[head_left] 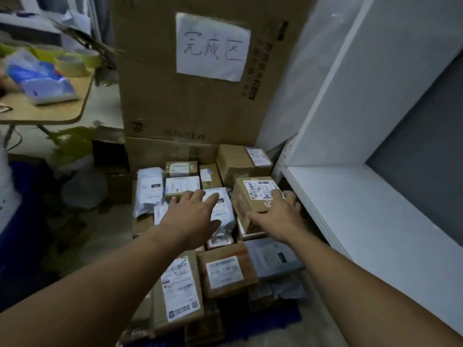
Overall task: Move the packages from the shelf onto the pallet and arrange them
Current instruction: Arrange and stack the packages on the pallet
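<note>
**Right hand** (278, 216), centre-right of frame. Gripping: thumb on the near-left corner and fingers wrapped round the far-right side of a small cardboard box (253, 196).

**Small cardboard box.** Shipping label faces up. It sits at the right-hand edge of the pile, on or just above other parcels, and appears slightly tilted, though motion blur makes that uncertain. It lies directly ahead of the right hand. The box looks nearly square from here, so its long axis cannot be told.

**Left hand** (191, 211), centre of frame. Open, fingers straight and spread, lying over a white poly mailer (225, 221). It is to the left of the box and apart from it, with the mailer between them. The right hand is the nearer one and already has hold, so any settling of the box likely falls to it.

**White shelf** (350, 201), right of frame. Its front edge is just beside the box.

**Pallet** (285, 319), bottom of frame. Only a blue corner shows from under the labelled cartons and mailers.

**Large carton** (188, 108), upper centre, stands behind the pile and bears a handwritten paper sign (213, 46).

**Counter** (50, 111), upper left, well apart, carries tape rolls (72, 63).
</note>
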